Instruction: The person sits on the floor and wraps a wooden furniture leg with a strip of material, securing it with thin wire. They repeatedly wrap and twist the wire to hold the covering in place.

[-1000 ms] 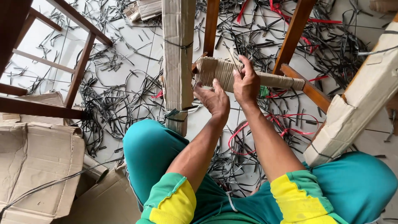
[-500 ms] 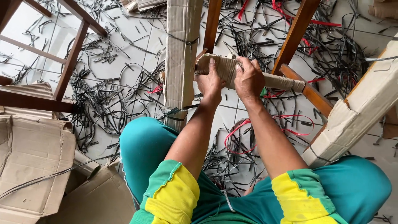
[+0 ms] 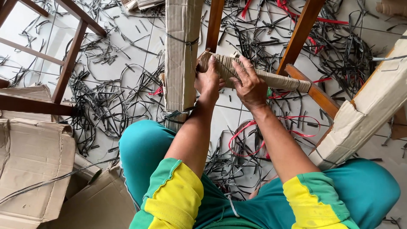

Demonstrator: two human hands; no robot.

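A brown corrugated cardboard wrap (image 3: 275, 79) covers a horizontal wooden rung between two chair legs. My left hand (image 3: 207, 79) grips the wrap's left end, next to a cardboard-wrapped leg (image 3: 181, 51) tied with black strap. My right hand (image 3: 250, 87) lies over the wrap just to the right, fingers spread across its ribbed face and pressing it down. The bare wooden end of the rung (image 3: 316, 91) sticks out to the right. Another cardboard-wrapped leg (image 3: 369, 106) slants at the right edge.
Cut black plastic straps (image 3: 114, 101) and red straps (image 3: 254, 131) litter the tiled floor. Flattened cardboard boxes (image 3: 34, 169) lie at the lower left. A bare wooden chair frame (image 3: 68, 68) stands at the upper left. My knees in teal shorts fill the bottom.
A second ago my left hand was off the wrap, below it, and my right hand held its top. Both hands have since closed onto the wrap, the right one sliding lower with fingers spread.
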